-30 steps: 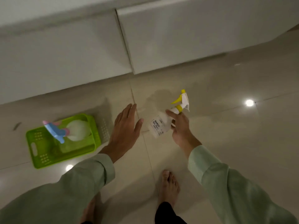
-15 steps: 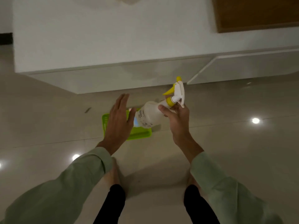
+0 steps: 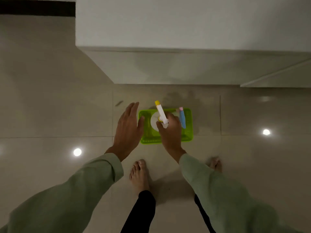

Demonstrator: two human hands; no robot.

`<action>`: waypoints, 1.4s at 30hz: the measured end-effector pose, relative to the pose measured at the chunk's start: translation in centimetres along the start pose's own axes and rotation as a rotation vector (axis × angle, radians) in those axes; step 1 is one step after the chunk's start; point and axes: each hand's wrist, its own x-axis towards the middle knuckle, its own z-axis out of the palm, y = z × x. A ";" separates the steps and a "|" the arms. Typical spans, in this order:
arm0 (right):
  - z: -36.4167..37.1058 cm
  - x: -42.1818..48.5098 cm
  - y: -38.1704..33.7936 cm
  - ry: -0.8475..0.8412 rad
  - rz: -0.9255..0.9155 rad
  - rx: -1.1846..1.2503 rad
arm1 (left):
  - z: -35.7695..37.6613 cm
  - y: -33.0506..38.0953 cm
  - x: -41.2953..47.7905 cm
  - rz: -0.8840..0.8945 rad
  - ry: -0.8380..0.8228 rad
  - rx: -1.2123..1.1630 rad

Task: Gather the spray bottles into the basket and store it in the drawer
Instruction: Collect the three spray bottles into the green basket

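Fingers [image 3: 161, 126] of our right hand [image 3: 170, 132] curl around the neck of the yellow-capped spray bottle [image 3: 160, 113], pinching it just under the white trigger head, so that the bottle hangs upright with its pale round body below and its yellow nozzle pointing away from us. We see that bottle directly over the left half of the green basket [image 3: 188, 137]; whether its base touches the basket floor we cannot tell. Our left hand [image 3: 127, 130] is empty, its fingers straight and held close together with the thumb apart, the palm facing right beside the basket's left edge. Inside the basket, on the right side, we see the blue spray bottle [image 3: 182, 118] with a pink tip, just beside our right hand. The basket sits on the glossy tiled floor [image 3: 58, 115], near the front of a white cabinet [image 3: 168, 69]. Closer to us, our pale green sleeves [image 3: 210, 182] and bare feet [image 3: 139, 175] show.
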 end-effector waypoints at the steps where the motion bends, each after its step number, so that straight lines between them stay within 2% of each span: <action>1: 0.8 0.4 0.8 -0.008 -0.003 -0.031 | 0.7 -0.5 0.2 -0.003 -0.010 -0.003; 8: 5.4 1.7 3.7 -0.124 -0.048 -0.125 | 3.2 -4.2 0.7 -0.024 -0.040 0.001; 14: 2.8 0.5 2.2 -0.174 -0.062 -0.106 | 1.3 -3.6 -0.4 -0.044 -0.051 0.021; 19: -2.7 -0.7 -1.6 -0.184 -0.198 -0.082 | -1.7 1.8 -1.4 0.001 -0.007 0.016; 23: -8.8 -0.9 -6.8 -0.115 -0.330 -0.058 | -4.8 8.5 -2.0 0.063 0.057 -0.004; 29: -19.3 0.6 -15.0 -0.078 -0.386 0.013 | -10.4 18.5 -2.9 0.126 0.179 -0.010; 35: -27.5 5.8 -20.3 -0.020 -0.514 0.071 | -14.3 26.0 -0.5 0.170 0.282 -0.005; 42: -29.2 16.0 -26.1 0.002 -0.479 0.017 | -17.3 29.0 7.6 0.173 0.331 0.040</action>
